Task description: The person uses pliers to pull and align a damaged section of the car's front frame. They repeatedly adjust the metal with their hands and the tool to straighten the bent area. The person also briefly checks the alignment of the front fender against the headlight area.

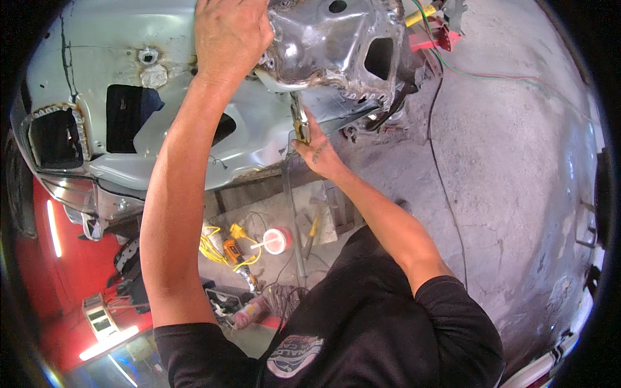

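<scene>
Right now, at upper centre in the head view, the right hand (315,150) is holding a silver-and-yellow tool (300,124), fingers wrapped around it, its tip meeting the bare metal panel (310,45). The left hand (231,40) is hiding its grip: can't tell. Scorched weld marks (153,76) are suggesting joining partly done; the remainder isn't showing.
</scene>
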Demonstrator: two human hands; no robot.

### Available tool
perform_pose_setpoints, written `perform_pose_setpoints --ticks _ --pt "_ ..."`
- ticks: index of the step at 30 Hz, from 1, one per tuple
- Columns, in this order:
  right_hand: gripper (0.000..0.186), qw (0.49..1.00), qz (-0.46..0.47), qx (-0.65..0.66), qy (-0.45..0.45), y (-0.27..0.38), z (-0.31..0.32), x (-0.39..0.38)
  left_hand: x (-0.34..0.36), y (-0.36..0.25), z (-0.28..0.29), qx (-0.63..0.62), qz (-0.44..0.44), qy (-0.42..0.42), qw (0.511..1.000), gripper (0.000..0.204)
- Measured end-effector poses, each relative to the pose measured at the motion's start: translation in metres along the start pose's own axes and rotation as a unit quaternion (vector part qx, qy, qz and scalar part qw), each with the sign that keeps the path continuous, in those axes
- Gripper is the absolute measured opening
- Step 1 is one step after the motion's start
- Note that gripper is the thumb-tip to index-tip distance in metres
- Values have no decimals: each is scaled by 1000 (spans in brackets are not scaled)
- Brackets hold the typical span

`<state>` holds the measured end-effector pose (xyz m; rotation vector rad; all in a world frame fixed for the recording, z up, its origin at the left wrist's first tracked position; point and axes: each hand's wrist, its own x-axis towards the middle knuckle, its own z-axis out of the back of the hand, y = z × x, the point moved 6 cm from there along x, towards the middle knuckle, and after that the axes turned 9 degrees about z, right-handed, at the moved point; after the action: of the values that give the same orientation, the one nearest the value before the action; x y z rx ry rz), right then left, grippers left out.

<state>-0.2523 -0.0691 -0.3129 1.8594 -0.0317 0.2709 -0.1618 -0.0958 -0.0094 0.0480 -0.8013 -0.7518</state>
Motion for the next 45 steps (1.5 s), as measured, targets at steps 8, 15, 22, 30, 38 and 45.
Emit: perform_pose_setpoints --ticks 8,15,22,30,38,45 --pt "81 998 7 -58 -13 13 -12 8 1 0 0 0 6 3 1000 8" --pt "77 997 38 -40 -47 2 -18 12 -2 4 -5 12 -3 8 1000 8" --pt "60 995 -45 -10 -84 6 -23 19 -4 1 0 -11 -17 -28 999 3" --pt "34 986 21 -87 -139 -11 -29 19 -9 9 -4 8 -4 -38 999 6" --pt "32 983 -7 -128 -130 2 -28 2 -12 17 0 -12 -9 -38 999 8" --pt "40 981 -58 -146 -114 25 -27 -10 -14 18 -2 0 -16 -44 999 9"
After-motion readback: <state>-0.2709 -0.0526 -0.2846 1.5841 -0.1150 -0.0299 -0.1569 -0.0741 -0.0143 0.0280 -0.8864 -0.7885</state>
